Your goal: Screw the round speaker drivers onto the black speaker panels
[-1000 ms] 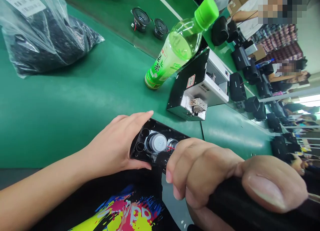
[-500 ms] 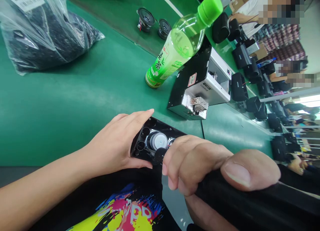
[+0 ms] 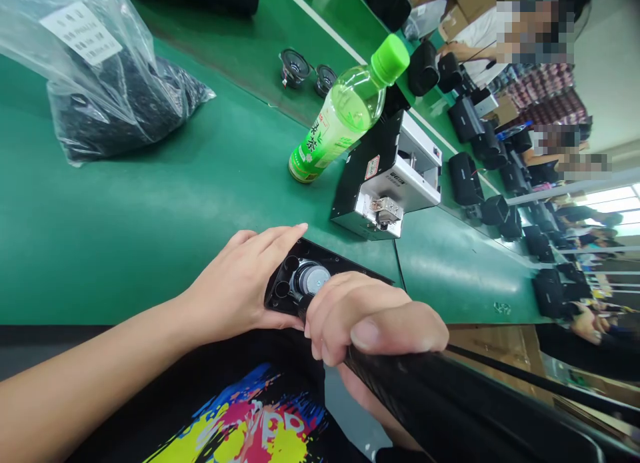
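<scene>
Black plastic speaker housing (image 3: 300, 286) lies at the near edge of our green bench (image 3: 150, 203), open side up. Our left hand (image 3: 240, 286) clamps its left end, fingers (image 3: 280, 236) along the far rim. Our right hand (image 3: 370, 319) is wrapped tight around a black power driver (image 3: 450, 403), tip down inside. We judge the tip could slip and scar the driver cone (image 3: 314, 279).

Right hand (image 3: 370, 326) hides housing (image 3: 290, 283) right half; tool (image 3: 450, 403) tip unseen; bag (image 3: 100, 83) cut off at left edge.
</scene>
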A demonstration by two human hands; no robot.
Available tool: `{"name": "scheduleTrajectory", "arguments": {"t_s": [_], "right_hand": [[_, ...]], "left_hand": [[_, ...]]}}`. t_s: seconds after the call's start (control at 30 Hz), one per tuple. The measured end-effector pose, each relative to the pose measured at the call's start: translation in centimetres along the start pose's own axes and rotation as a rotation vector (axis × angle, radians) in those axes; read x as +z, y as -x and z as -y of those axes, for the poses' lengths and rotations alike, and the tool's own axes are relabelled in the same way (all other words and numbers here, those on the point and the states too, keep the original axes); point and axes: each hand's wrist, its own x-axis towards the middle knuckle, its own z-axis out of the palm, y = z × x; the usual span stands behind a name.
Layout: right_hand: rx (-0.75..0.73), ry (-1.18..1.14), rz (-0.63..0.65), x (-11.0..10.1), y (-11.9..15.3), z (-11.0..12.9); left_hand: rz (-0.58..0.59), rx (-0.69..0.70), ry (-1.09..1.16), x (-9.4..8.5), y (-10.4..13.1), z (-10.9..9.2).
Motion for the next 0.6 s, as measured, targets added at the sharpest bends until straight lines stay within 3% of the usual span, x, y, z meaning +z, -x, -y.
{"name": "scheduleTrajectory", "arguments": {"t_s": [0.17, 0.3, 0.47, 0.6], "right_hand": [[0.023, -0.079, -0.009, -0.2, -4.8, 0.6], [0.042, -0.146, -0.02, -0.4, -6.6, 1.1], [0.078, -0.227, -0.047, -1.2, -6.7, 1.4], [0.096, -0.249, -0.136, -3.1, -4.4, 2.2]], "left_hand": [[0.017, 0.009, 0.002, -0.2, 0.0, 0.2], [0.012, 0.013, -0.015, 0.0, 0.1, 0.2], [0.007, 0.011, -0.05, 0.2, 0.1, 0.7], [0.0, 0.032, -0.072, -0.2, 0.0, 0.9]]}}
